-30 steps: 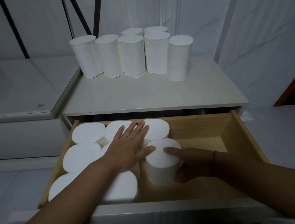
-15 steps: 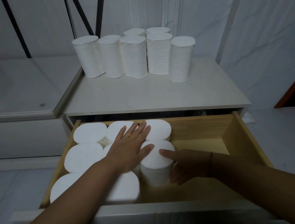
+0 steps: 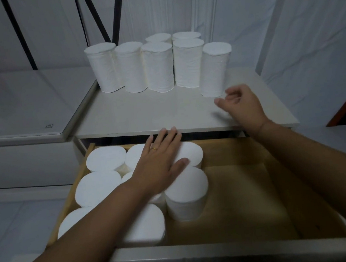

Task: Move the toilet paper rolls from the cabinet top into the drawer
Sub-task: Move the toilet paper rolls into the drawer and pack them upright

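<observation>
Resting flat on the upright white toilet paper rolls packed in the drawer, the left hand lies with its fingers straight and spread, gripping nothing. A thin gold ring shows on one finger. These rolls fill the left half of the open light-wood drawer, standing on end and touching one another. The one nearest the bare right half, a short white cylinder, sits just under the thumb side of that hand.

The right hand hovers over the pale, off-white cabinet top, its fingers loosely curled and its thumb stretched out to the left, holding nothing. It is just beside the foot of the rightmost tall white paper roll; I cannot tell whether a fingertip touches it. Seven such rolls stand upright at the back of the cabinet top, five in a front row and two behind, the rightmost set a little forward of the others.

To the left of the cabinet is a low, grey glossy surface. Thin black bars cross the white wall behind.
</observation>
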